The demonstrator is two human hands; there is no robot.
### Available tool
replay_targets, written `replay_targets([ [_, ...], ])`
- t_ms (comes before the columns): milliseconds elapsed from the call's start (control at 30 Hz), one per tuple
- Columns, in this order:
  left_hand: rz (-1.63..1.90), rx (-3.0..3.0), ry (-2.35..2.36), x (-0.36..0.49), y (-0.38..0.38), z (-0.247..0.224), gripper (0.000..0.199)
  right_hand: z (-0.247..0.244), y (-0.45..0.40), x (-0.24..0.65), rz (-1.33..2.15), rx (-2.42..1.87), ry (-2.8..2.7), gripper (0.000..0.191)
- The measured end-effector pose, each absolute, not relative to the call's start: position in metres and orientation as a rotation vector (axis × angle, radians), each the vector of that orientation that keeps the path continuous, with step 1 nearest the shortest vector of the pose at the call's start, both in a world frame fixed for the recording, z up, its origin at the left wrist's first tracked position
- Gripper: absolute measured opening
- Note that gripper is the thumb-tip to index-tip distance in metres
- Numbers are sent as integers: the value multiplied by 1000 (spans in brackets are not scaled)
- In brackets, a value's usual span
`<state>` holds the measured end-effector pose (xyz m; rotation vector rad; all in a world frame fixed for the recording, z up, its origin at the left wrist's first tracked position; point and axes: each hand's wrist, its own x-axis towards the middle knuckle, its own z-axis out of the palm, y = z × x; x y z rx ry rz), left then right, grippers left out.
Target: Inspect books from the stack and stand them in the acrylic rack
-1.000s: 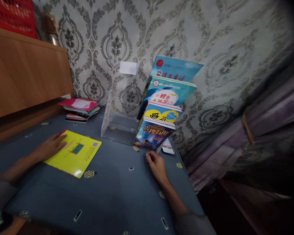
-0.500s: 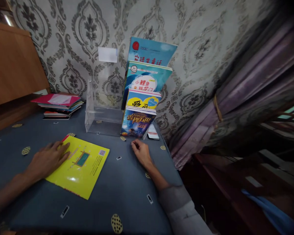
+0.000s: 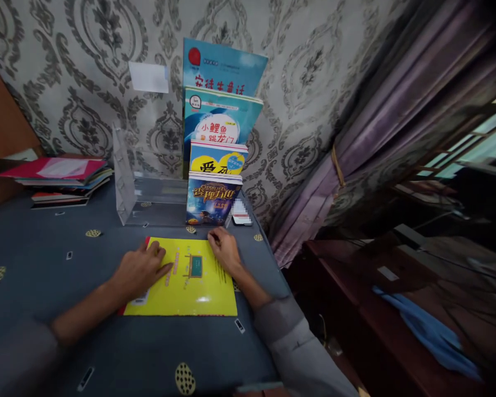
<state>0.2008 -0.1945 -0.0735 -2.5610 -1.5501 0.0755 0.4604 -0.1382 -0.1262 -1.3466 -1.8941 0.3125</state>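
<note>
A yellow book (image 3: 182,292) with a small green board picture lies flat on the blue-grey tablecloth. My left hand (image 3: 143,267) rests on its left part, fingers spread and holding nothing. At the book's upper right corner is my right hand (image 3: 225,248), its fingers curled together; whatever they may grip there is hidden. Behind the book stands a clear acrylic rack (image 3: 124,176). Its right side holds upright books in tiers, a dark blue one (image 3: 210,201) in front and a tall teal one (image 3: 227,63) at the back.
A stack of books and folders (image 3: 66,171) lies at the back left. Beside the rack's right side is a phone-like object (image 3: 242,212). A patterned wall rises behind the table, and a purple curtain (image 3: 355,110) hangs at right. A blue cloth (image 3: 430,331) lies lower right.
The yellow book has shifted right and turned, with my left hand on it. My right hand, formerly apart from the book, is now at its corner. The view has turned right.
</note>
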Motion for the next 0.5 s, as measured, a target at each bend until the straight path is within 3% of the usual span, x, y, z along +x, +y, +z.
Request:
replay_targets([
  [500,-365,-2671,-1606,163,-167,-93,31,-121,-143,467,208,-1287,-2144,15],
])
